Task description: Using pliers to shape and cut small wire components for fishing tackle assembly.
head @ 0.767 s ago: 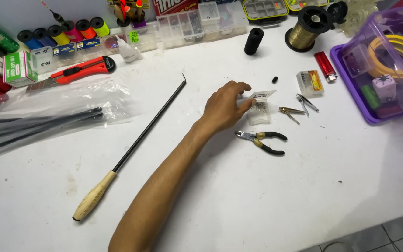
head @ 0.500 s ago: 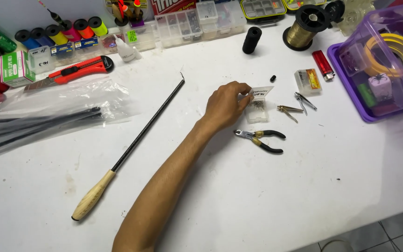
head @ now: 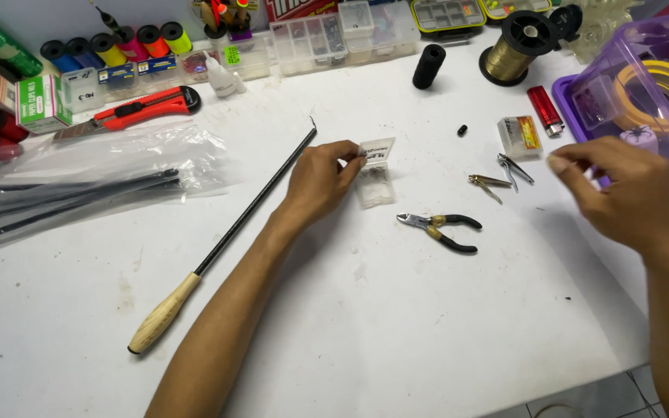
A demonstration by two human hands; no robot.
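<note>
My left hand (head: 319, 178) pinches the top of a small clear plastic packet (head: 374, 181) with a white label and tiny dark metal parts inside, held just over the white table (head: 396, 325). My right hand (head: 621, 190) hovers at the right with nothing in it, fingers loosely curled, near the purple tray (head: 563, 93). Between the hands lie small black-handled pliers (head: 441, 228), a brass tool (head: 486, 184) and metal clippers (head: 513, 168). A thin black rod with a wooden handle (head: 226, 240) lies left of my forearm.
Clear bag of dark rods (head: 79, 186) and a red utility knife (head: 137, 108) lie at left. Coloured line spools (head: 118, 42), clear compartment boxes (head: 334, 35), a black cylinder (head: 428, 66), a gold wire spool (head: 519, 50), a red lighter (head: 543, 111) and a small clear box (head: 519, 135) sit at the back.
My left hand lifted the packet and carried it left, toward me. My right hand came into view from the right.
</note>
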